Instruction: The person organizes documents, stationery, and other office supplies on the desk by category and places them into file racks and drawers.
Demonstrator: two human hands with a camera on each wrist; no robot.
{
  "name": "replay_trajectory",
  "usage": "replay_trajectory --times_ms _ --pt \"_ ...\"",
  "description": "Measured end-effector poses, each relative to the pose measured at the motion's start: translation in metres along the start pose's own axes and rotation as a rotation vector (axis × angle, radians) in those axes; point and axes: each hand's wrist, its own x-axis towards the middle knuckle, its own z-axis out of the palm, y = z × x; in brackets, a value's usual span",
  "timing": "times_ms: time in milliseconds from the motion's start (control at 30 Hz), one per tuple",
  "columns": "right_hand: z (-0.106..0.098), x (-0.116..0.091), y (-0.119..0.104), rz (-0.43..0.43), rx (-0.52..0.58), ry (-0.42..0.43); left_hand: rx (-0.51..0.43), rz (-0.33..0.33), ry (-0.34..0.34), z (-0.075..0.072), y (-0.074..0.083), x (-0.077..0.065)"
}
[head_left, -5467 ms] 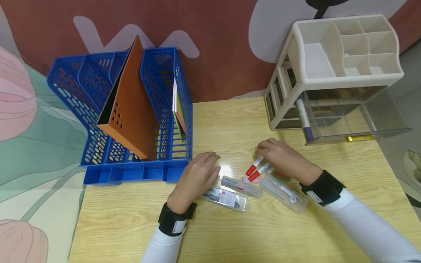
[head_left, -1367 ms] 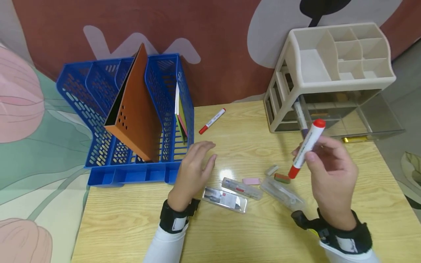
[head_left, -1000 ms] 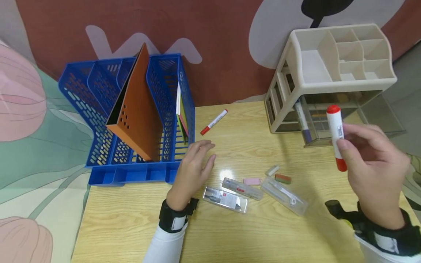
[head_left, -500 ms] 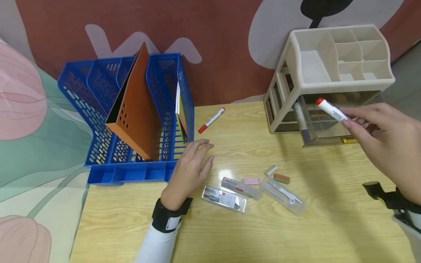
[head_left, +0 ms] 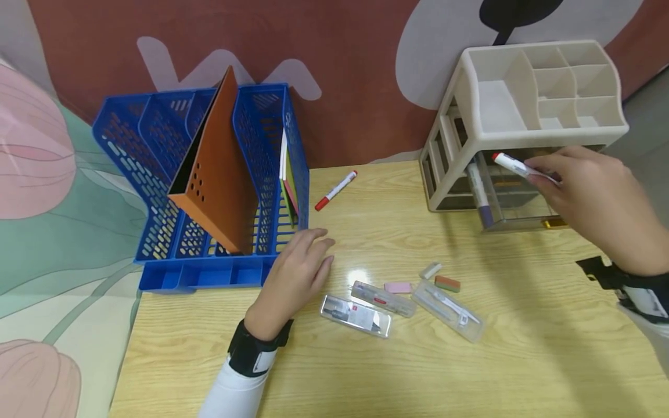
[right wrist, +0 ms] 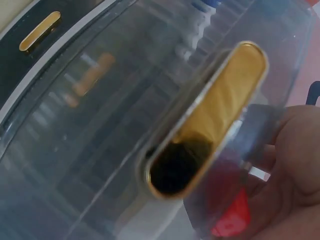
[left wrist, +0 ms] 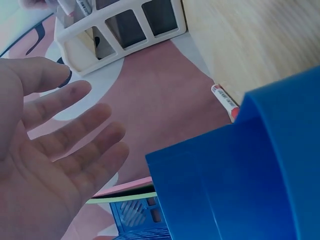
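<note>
My right hand [head_left: 601,200] pinches a white marker [head_left: 516,166] with red ends over the pulled-out clear drawer [head_left: 528,223]. In the right wrist view its red end [right wrist: 232,220] shows beside the fingers, behind the drawer's gold handle [right wrist: 220,110]. A purple-ended marker [head_left: 479,194] stands along the drawer's left side. My left hand [head_left: 295,270] holds nothing; it hovers by the front right corner of the blue file rack [head_left: 209,273], fingers loosely spread. A second red-ended marker [head_left: 336,190] lies on the table beyond it.
Clear pen cases [head_left: 355,316] lie mid-table beside a pink eraser [head_left: 398,288], a white eraser [head_left: 431,270] and a red-green one [head_left: 447,283]. The rack bears an orange folder [head_left: 219,180] and thin notebooks [head_left: 288,180]. The drawer belongs to a cream organizer [head_left: 549,136] at back right.
My right hand has lifted a red marker off the table and carried it over the drawer. The other red marker now lies farther back. My left hand has drawn slightly toward me.
</note>
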Motion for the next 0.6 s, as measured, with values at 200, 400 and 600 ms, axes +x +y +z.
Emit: replay_trajectory --times_ms 200,400,600 --pt "0.013 0.015 -0.002 0.032 0.036 -0.085 0.009 -0.004 -0.02 0.001 -0.002 -0.004" --pt "0.024 0.023 -0.001 0.058 0.058 -0.168 0.013 -0.013 -0.043 0.001 -0.003 -0.006" --pt "0.031 0.029 0.001 0.033 0.118 -0.182 0.03 -0.011 -0.04 0.002 -0.006 -0.008"
